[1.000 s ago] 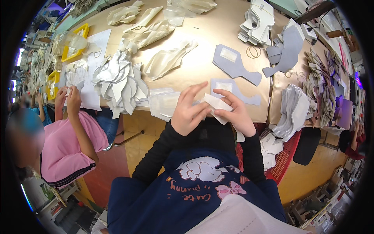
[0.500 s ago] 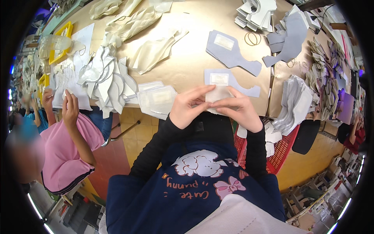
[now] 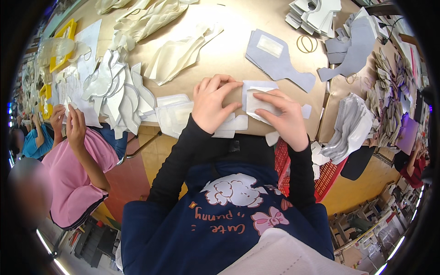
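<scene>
A white cut piece [image 3: 253,103] of thin sheet lies tilted over a grey-blue cut piece [image 3: 261,84] near the front edge of the table. My right hand [image 3: 286,114] has it by the right side, with thumb and forefinger on its face. To the left is my left hand [image 3: 211,101], fingers spread and holding nothing, fingertips at the left edge of the grey-blue piece. Below that hand lies another white piece [image 3: 236,123], partly covered. Flat white pieces with pale rectangles [image 3: 176,115] lie left of it. Beyond my hands rests a stack of grey-blue pieces [image 3: 275,59] with a pale rectangle on top.
White cut pieces [image 3: 117,87] are heaped left, with cream sheets [image 3: 178,55] behind. Rubber bands [image 3: 306,44] and grey-blue pieces [image 3: 355,50] lie far right. A bundled grey stack [image 3: 350,128] overhangs the right edge, above a red crate [image 3: 330,176]. A co-worker in pink [image 3: 80,178] sits left.
My hands have parted: the left let go of the white piece and moved left, its fingers spreading. The right keeps the white piece, now over the grey-blue one. A white piece shows below my left hand.
</scene>
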`<state>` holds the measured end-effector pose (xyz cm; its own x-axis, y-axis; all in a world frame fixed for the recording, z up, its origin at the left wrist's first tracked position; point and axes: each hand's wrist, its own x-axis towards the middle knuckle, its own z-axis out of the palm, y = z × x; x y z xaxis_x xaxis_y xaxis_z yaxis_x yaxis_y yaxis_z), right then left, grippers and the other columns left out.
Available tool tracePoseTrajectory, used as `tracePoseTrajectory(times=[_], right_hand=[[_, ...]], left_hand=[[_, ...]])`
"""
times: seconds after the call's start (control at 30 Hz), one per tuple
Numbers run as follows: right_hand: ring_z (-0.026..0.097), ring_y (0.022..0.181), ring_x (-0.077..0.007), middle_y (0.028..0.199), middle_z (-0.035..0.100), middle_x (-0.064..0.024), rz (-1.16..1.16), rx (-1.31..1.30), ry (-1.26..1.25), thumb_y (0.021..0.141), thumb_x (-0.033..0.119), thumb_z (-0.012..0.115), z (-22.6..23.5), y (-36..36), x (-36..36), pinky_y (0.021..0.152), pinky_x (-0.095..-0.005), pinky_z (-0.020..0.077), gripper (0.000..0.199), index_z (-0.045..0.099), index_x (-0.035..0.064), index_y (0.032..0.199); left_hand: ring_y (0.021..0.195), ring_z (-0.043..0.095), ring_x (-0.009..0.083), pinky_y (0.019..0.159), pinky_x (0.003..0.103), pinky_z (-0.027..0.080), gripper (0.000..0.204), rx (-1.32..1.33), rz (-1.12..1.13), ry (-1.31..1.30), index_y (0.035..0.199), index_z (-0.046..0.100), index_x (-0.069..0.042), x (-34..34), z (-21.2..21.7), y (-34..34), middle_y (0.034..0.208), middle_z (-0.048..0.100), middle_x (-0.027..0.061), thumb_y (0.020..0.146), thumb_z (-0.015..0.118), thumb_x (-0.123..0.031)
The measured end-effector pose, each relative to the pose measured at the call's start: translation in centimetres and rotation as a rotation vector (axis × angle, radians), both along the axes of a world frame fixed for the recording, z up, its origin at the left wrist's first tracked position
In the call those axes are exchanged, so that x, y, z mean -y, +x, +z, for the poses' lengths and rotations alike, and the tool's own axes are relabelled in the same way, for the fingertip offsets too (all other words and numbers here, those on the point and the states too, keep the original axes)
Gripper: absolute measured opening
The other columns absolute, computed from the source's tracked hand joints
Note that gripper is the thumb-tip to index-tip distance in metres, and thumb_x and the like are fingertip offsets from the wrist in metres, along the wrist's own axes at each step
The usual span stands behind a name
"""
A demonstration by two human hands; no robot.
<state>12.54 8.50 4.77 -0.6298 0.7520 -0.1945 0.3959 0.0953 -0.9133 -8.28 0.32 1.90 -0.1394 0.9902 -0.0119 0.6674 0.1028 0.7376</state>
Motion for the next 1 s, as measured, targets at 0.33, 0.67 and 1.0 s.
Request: tracePoseTrajectory(times=[0.33, 0.67, 1.0], right_hand=[[0.066, 0.088, -0.0288, 0.101, 0.067, -0.0095, 0.016, 0.064, 0.14, 0.078, 0.008, 0.079, -1.3, -1.1, -0.2, 0.077, -0.0355, 0.0521, 0.037, 0.074, 0.0093, 0.115], [0.066, 0.085, -0.0288, 0.1, 0.067, -0.0083, 0.005, 0.092, 0.183, 0.077, 0.009, 0.079, -1.6, -1.4, 0.0, 0.074, -0.0359, 0.0526, 0.037, 0.074, 0.0107, 0.114], [0.067, 0.086, -0.0293, 0.101, 0.067, -0.0082, 0.01, 0.118, 0.187, 0.078, 0.01, 0.079, -1.5, -1.4, 0.0, 0.074, -0.0367, 0.0529, 0.037, 0.074, 0.0119, 0.114]], left_hand=[[0.113, 0.052, 0.0238, 0.101, 0.039, 0.032, 0.047, 0.011, 0.02, -0.078, 0.116, 0.07, -0.019, -0.3, -0.3, 0.0, 0.117, 0.061, -0.0014, 0.071, 0.083, -0.019], [0.11, 0.053, 0.0243, 0.096, 0.04, 0.033, 0.036, 0.037, 0.055, -0.05, 0.097, 0.062, -0.016, -0.5, -0.5, 0.0, 0.115, 0.06, -0.0022, 0.068, 0.083, -0.014], [0.105, 0.056, 0.0206, 0.095, 0.039, 0.034, 0.019, 0.061, 0.087, 0.002, 0.093, 0.077, -0.02, -0.3, -0.6, 0.1, 0.111, 0.063, -0.0034, 0.075, 0.08, -0.02]])
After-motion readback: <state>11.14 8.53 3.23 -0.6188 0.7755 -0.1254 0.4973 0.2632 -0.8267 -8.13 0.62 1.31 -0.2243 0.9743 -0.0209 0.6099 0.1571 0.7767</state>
